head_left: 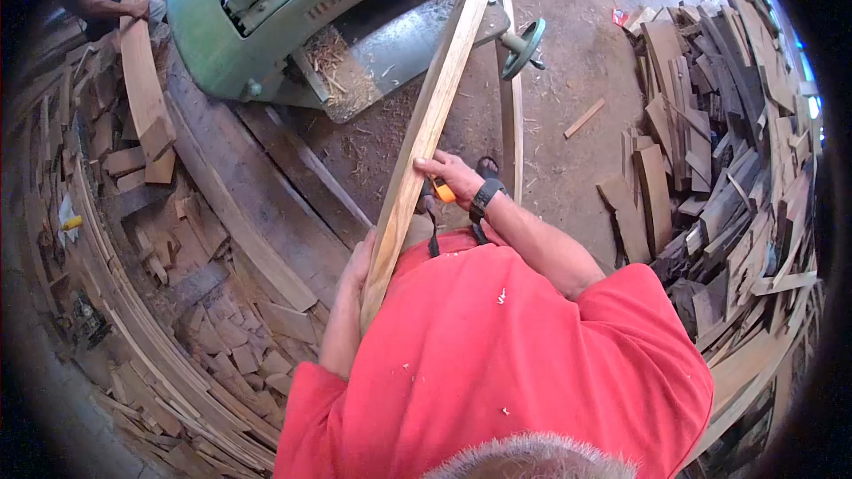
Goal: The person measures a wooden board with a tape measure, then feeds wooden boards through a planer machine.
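Your wooden beam (432, 120) slants from your waist toward the far green machine (209, 44); contact with that machine cannot be told. Your left hand (358, 259) lies against the beam's near left side, fingers hidden, their closure indeterminable. Your right hand (457, 178) touches the beam farther along, beside an orange object (445, 192); its fingers' grip cannot be told. Scrap wood (658, 191) is piled at right.

L forearm (339, 330) bare, pointing fwd; L hand (357, 262) part. hidden. R elbow (582, 284) bent, R forearm (540, 235) angled fwd & inward; R hand (457, 177) ahead of L, thumb (426, 163) out.
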